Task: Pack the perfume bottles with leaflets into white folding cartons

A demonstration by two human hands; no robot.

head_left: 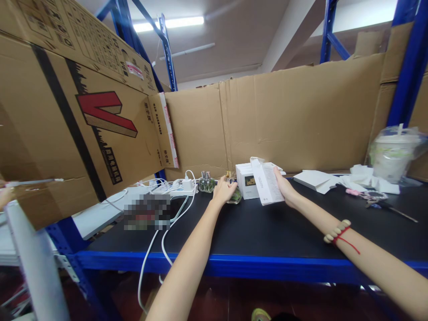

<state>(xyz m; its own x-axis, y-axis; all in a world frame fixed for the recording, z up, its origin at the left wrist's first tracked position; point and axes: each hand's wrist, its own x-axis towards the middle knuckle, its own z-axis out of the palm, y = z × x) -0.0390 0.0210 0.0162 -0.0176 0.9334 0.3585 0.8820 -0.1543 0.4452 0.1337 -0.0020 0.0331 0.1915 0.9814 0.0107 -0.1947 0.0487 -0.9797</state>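
My left hand [223, 191] is closed around the top of a small glass bottle [235, 197] with greenish contents, which stands on the black tabletop. In my right hand [285, 188] is a folded white printed paper [266, 182], held upright by its right side. Just behind the paper and partly covered by it stands a white box [246, 182] with a dark picture on its front. Several more small glass bottles [206, 183] are grouped to the left of my left hand.
A power strip [174, 189] with white cables and a blurred-out device lie at left. To the right are white papers [316, 180], keys [371, 197] and a bagged cup [393, 156]. Cardboard panels [294, 120] wall the back and left.
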